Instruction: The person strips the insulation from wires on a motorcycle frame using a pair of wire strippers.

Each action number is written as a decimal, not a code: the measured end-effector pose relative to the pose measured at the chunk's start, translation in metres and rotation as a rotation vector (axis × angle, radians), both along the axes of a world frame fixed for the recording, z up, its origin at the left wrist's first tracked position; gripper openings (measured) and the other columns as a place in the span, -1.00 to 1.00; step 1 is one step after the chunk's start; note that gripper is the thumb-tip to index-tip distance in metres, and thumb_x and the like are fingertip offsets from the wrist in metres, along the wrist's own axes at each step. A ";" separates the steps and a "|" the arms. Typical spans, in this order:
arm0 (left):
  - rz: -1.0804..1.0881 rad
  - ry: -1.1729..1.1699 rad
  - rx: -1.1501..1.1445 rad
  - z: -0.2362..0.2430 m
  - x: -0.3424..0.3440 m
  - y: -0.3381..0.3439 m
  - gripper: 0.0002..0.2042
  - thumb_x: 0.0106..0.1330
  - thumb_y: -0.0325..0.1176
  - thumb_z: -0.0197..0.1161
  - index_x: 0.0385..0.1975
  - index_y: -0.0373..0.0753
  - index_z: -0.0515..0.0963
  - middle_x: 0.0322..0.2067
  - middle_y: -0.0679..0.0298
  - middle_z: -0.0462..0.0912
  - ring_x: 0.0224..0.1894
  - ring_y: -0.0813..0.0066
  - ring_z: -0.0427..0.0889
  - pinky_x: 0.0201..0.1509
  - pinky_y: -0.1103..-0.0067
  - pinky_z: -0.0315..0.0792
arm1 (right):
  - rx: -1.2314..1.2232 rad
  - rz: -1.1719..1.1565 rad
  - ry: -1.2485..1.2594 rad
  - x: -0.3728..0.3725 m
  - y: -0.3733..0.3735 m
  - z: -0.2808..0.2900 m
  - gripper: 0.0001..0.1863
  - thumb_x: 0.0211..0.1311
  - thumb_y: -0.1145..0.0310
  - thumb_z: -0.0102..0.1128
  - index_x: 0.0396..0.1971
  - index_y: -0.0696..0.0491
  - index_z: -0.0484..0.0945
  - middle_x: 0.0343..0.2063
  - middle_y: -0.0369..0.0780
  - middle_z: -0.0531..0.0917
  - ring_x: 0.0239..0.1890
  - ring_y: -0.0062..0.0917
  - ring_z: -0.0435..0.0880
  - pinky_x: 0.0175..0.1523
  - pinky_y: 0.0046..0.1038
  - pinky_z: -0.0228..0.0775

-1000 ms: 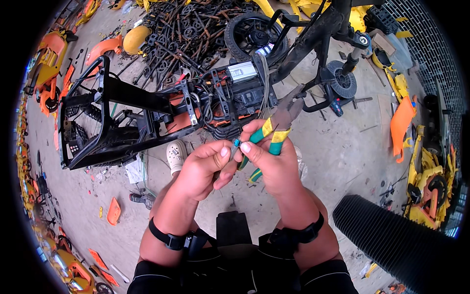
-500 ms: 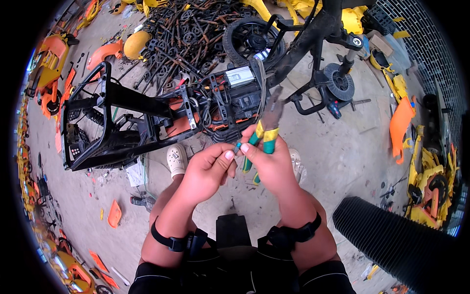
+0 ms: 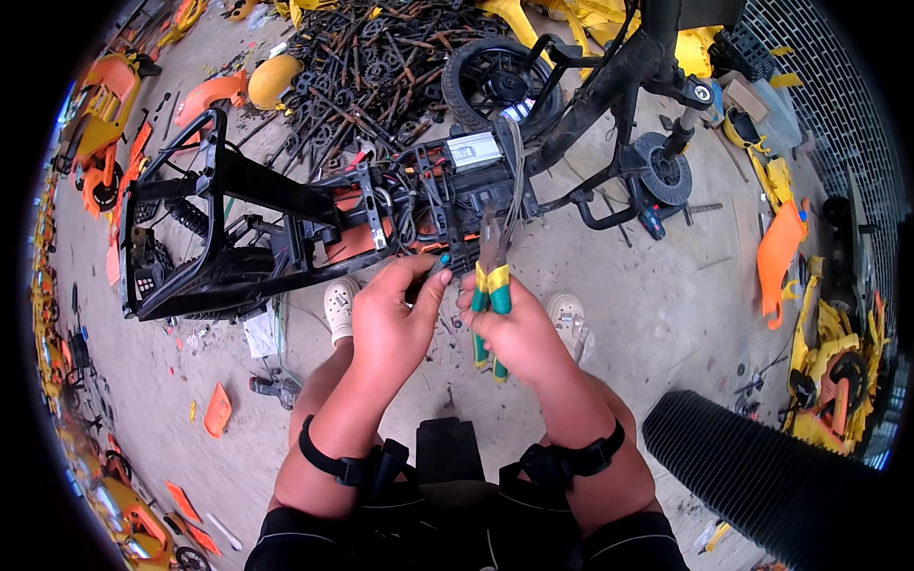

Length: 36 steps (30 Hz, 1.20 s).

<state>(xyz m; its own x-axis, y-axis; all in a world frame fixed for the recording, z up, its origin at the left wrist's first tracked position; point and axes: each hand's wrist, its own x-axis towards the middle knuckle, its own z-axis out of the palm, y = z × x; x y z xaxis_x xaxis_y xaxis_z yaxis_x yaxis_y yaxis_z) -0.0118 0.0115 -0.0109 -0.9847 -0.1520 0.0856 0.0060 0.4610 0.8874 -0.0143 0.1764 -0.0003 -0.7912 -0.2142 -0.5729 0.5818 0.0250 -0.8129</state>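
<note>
Head view: left hand (image 3: 395, 319) pinches teal piece (image 3: 445, 259), right hand (image 3: 519, 328) grips pliers (image 3: 500, 293); judged partway: frame (image 3: 276, 195) uncovered, wiring (image 3: 517, 181) in place.

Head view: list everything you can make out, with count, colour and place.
Pliers: one, green-and-yellow handles, in the right hand
Small piece: one, teal, in the left hand
Vehicle frame: one, black, across the upper centre
Box: one, silver, on the frame
Wheel: one, black, beyond the frame
Metal parts: too many to count, dark and rusty, top centre
Rounded piece: one, yellow, left of the metal parts
Panels: several, orange and yellow, both sides
Ribbed cylinder: one, black, lower right
Brick wall: one, grey, upper right
Floor: one, grey, beneath everything
Shoes: two, pale, below the frame
Arm straps: two, black, lower centre
Left hand and right hand: one each, bare, centre
</note>
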 end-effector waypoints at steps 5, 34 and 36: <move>0.039 0.005 0.011 0.004 -0.002 0.002 -0.82 0.24 -0.46 0.43 -0.21 -0.34 0.65 -0.43 0.15 0.66 -0.48 0.45 0.63 -0.38 0.55 0.49 | -0.010 0.123 -0.008 0.008 -0.004 -0.018 -0.54 0.24 0.59 0.18 0.15 0.11 0.40 -0.08 -0.23 0.59 -0.14 -0.53 0.59 -0.04 -0.45 0.47; 0.042 -0.131 0.281 0.003 -0.005 -0.009 -0.86 0.23 -0.46 0.44 -0.32 -0.36 0.64 -0.38 0.21 0.64 -0.44 0.52 0.64 -0.40 0.57 0.50 | -0.023 0.162 0.074 0.013 -0.026 -0.021 -0.64 0.26 0.53 0.22 0.05 0.12 0.42 -0.20 -0.30 0.56 -0.15 -0.60 0.53 -0.04 -0.47 0.41; 0.026 -0.061 0.167 0.007 -0.005 -0.007 -0.86 0.22 -0.46 0.45 -0.32 -0.35 0.64 -0.38 0.20 0.65 -0.43 0.47 0.65 -0.38 0.54 0.50 | -0.082 0.160 0.026 0.013 -0.025 -0.023 -0.66 0.27 0.54 0.20 0.03 0.12 0.42 -0.19 -0.29 0.57 -0.15 -0.60 0.54 -0.04 -0.47 0.41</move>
